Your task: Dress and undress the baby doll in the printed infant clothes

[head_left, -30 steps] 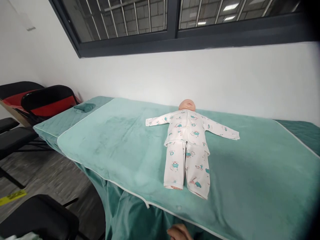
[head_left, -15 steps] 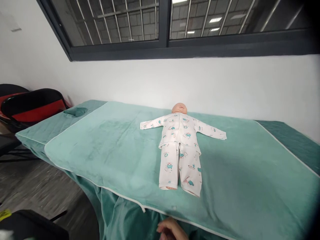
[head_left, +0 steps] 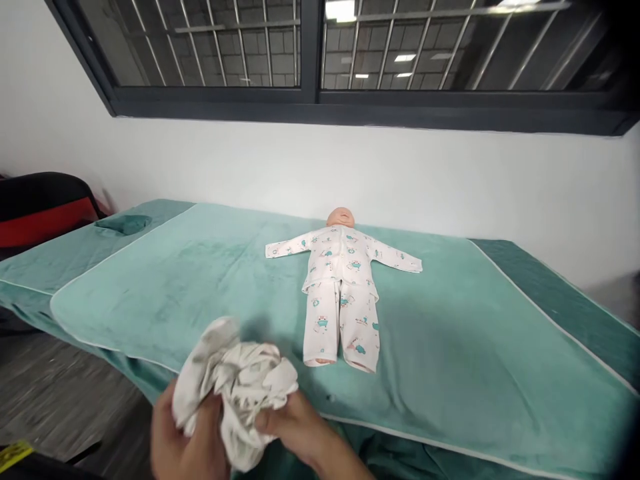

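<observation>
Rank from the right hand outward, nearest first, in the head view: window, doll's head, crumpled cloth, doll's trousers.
1. Crumpled cloth, in the right hand
2. Doll's trousers, ahead, slightly right
3. Doll's head, beyond the trousers
4. Window, up behind

The cloth partly hides the right hand

Even, moderately bright indoor light on white wall; ceiling lamps glare as white patches in dark window. Soft shadow on green bed beside bundled cloth. Cloth and hands slightly blurred. Wide-angle stretch toward edges; black vignette at right corners.
</observation>
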Demonstrator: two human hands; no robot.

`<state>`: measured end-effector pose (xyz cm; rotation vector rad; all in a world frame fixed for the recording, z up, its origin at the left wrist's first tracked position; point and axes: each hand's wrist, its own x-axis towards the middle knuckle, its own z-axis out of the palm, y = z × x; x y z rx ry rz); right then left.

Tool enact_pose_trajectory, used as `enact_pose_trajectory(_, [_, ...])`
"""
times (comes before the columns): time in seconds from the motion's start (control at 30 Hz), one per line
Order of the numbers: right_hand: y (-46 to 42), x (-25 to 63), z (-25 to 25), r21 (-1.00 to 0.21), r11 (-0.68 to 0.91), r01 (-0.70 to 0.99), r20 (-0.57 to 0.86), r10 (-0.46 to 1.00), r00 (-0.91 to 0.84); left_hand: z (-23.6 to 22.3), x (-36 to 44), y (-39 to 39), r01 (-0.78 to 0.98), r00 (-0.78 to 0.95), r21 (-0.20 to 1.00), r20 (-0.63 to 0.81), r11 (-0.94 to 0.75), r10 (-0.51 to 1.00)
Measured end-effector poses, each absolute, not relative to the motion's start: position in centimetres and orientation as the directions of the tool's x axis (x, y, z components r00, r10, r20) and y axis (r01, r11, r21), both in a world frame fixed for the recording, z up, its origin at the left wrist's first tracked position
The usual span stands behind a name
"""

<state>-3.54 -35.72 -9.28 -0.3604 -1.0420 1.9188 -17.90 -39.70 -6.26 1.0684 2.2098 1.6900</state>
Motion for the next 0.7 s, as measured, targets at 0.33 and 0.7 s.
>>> enact_pose_trajectory(0.33, [-30.8,-0.1,-1.2,-0.777,-0.002,-0.629,0.014,1.0,-0.02,0.0,-11.3,-33.8,0.182,-0.43,0.938,0.347,-0.297,0.833])
enact_pose_trajectory(0.7, [-31.6,7.8,-0.6,-0.773,0.111,-0.624,0.106,0.993,0.045,-3.1,-8.2,-34.5,0.13,0.123,0.949,0.273,-0.288,0.954])
